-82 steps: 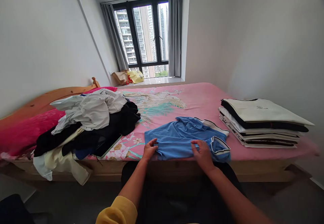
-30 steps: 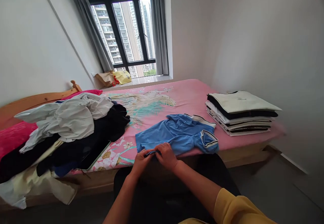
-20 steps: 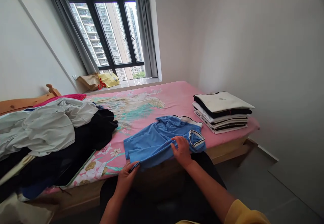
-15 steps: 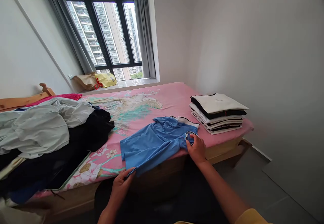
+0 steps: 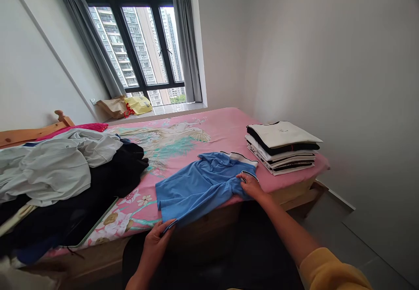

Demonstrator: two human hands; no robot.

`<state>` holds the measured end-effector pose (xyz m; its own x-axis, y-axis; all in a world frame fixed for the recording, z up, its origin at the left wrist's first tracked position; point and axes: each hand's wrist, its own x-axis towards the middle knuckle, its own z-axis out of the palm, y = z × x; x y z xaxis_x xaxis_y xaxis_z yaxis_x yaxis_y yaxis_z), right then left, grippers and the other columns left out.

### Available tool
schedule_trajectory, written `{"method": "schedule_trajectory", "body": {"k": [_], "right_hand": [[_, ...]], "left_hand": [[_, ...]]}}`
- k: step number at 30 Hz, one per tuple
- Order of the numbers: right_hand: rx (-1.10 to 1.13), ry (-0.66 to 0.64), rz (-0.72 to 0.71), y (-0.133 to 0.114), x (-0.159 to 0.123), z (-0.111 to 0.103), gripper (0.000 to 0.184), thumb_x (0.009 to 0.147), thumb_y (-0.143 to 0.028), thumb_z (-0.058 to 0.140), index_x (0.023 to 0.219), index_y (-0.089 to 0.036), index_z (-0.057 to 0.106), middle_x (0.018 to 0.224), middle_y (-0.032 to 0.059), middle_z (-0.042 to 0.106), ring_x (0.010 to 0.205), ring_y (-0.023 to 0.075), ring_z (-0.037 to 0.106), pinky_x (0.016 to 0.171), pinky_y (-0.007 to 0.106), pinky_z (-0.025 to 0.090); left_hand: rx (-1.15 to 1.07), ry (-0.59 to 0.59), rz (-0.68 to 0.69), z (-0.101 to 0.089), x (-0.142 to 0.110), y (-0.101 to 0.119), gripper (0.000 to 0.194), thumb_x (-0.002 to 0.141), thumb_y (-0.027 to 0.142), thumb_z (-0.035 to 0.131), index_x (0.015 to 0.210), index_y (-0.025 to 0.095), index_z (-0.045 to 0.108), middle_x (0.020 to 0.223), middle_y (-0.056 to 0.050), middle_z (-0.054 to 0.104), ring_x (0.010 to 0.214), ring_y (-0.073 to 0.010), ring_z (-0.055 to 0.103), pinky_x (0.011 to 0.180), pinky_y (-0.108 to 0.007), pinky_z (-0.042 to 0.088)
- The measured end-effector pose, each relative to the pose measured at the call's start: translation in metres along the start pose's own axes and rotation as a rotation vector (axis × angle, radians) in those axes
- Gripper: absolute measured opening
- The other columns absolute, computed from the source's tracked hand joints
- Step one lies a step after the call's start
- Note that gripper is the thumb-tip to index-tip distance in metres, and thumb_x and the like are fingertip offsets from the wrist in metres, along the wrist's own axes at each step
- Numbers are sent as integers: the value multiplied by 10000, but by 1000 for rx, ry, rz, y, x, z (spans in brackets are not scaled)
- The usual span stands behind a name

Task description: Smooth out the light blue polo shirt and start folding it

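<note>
A blue shirt (image 5: 199, 185) with a white, dark-edged collar lies spread across the near edge of the bed, its collar end to the right. My left hand (image 5: 157, 239) pinches the shirt's lower left corner, just off the bed's edge. At the other end, my right hand (image 5: 251, 185) grips the shirt by a dark-and-white trimmed edge near the collar. Between both hands the near side of the cloth is drawn out and hangs slightly over the edge. The right part of the shirt is wrinkled.
A stack of folded shirts (image 5: 283, 148) stands on the bed's right corner. Heaped on the left are loose clothes (image 5: 49, 167), grey and black. The pink flowered sheet (image 5: 222, 126) covers the bed. Bags (image 5: 139, 105) rest on the windowsill. Grey floor (image 5: 330, 237) lies at right.
My right hand has shifted slightly toward the bed and turned flatter over the trimmed edge, which has come down lower. My left hand keeps its hold on the corner.
</note>
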<state>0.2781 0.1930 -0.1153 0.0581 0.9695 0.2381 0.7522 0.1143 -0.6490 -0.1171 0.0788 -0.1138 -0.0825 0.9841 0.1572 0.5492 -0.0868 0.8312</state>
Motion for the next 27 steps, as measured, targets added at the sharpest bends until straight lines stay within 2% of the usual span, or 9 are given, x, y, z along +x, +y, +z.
{"method": "schedule_trajectory", "body": {"k": [3, 6, 11, 14, 17, 19, 22, 25, 27], "right_hand": [[38, 47, -11, 1, -15, -13, 412, 731, -106, 443, 1072, -201, 653, 1141, 57, 642, 1105, 187, 567, 968, 324, 415], [74, 132, -44, 0, -36, -38, 409, 753, -164, 444, 1113, -197, 636, 1134, 70, 637, 1087, 191, 575, 970, 335, 425], [-24, 218, -137, 0, -78, -77, 259, 787, -263, 459, 973, -213, 632, 994, 62, 642, 973, 203, 585, 882, 366, 462], [-86, 267, -154, 9, -110, -81, 185, 785, -307, 485, 882, -227, 620, 945, 63, 608, 942, 210, 569, 791, 347, 488], [-82, 314, -90, 22, -141, -75, 201, 772, -360, 501, 866, -242, 634, 1012, 79, 571, 950, 219, 566, 593, 283, 492], [-51, 337, -35, 25, -157, -74, 224, 763, -395, 510, 867, -244, 640, 1084, 85, 555, 972, 229, 570, 508, 259, 468], [-14, 351, 11, 16, -166, -83, 249, 775, -430, 507, 880, -247, 639, 1197, 80, 541, 1012, 238, 573, 522, 266, 479], [30, 349, 58, -3, -162, -99, 281, 781, -481, 511, 922, -265, 624, 1183, 56, 598, 946, 223, 612, 603, 287, 500], [133, 344, 134, -13, -156, -106, 328, 766, -527, 526, 948, -267, 608, 1048, 50, 666, 803, 200, 645, 584, 280, 501]], "left_hand": [[5, 3, -14, -2, -4, -1, 491, 679, 630, 600, 962, 254, 743, 1024, -63, 702, 1098, -312, 559, 995, -440, 398], [-4, 33, -11, -5, -10, 5, 474, 679, 623, 603, 950, 261, 744, 1005, -49, 699, 1105, -302, 551, 979, -416, 411], [-91, 77, -1, -12, -35, 18, 419, 683, 554, 650, 943, 239, 740, 809, -17, 656, 800, -194, 604, 722, -267, 487], [-217, 15, -198, -6, -61, 19, 505, 677, 589, 640, 991, 200, 715, 575, 16, 588, 551, -145, 554, 521, -238, 444], [-392, -65, -427, 8, -87, 20, 653, 649, 672, 604, 1055, 162, 642, 431, 47, 522, 348, -107, 446, 364, -207, 307], [-524, -77, -519, 18, -99, 25, 693, 609, 707, 608, 1046, 169, 586, 455, 35, 564, 316, -109, 452, 338, -200, 280], [-707, -10, -555, 21, -107, 40, 655, 602, 679, 642, 1031, 203, 511, 532, 18, 625, 340, -130, 504, 343, -210, 330], [-804, 74, -492, 10, -106, 62, 583, 646, 603, 668, 1047, 223, 484, 618, 1, 669, 397, -147, 552, 379, -235, 386], [-836, 111, -449, -2, -103, 79, 555, 650, 579, 679, 1041, 233, 489, 639, -2, 680, 417, -159, 565, 401, -256, 411]]}}
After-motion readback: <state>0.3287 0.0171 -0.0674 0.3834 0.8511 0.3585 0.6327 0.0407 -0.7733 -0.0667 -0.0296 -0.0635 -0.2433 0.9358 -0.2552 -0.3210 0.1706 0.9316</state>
